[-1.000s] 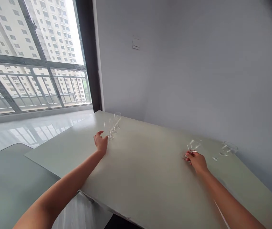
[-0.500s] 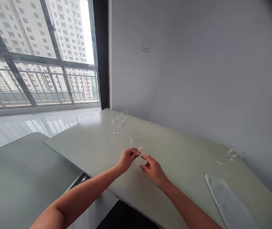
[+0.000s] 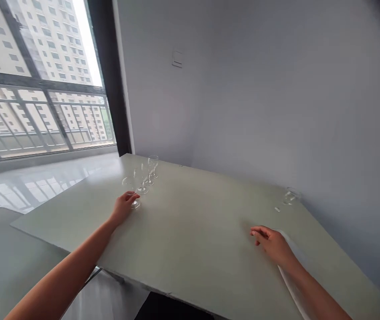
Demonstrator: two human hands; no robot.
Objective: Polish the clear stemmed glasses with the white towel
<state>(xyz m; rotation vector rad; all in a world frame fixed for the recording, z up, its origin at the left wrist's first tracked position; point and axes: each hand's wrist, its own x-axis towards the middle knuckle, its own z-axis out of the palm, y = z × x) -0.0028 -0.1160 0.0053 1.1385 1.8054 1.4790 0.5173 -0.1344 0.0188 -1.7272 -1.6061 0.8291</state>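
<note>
Head view first, near to far: my right hand (image 3: 273, 243) lies loose and spread near the right end of the table (image 3: 193, 231), palm down, pinching nothing, resting on a pale cloth (image 3: 292, 284) that runs toward the near right edge. Further out and to the left, my left hand (image 3: 123, 206) has its fingers closed around the stem and foot of a wine glass (image 3: 130, 191), which stands upright on the table close to the far left corner. Just beyond it, three more stemmed glasses (image 3: 146, 173) stand in a tight row that leads toward that corner; the held one looks just beside the nearest of them, though I cannot tell whether they touch. Well apart, by the far right edge against the wall, another glass (image 3: 288, 198) lies on its side. To do this well, I judge I should keep the grip low on the stem, hold the foot flat on the table, and loosen the fingers slowly so the neighbours stay undisturbed.
</note>
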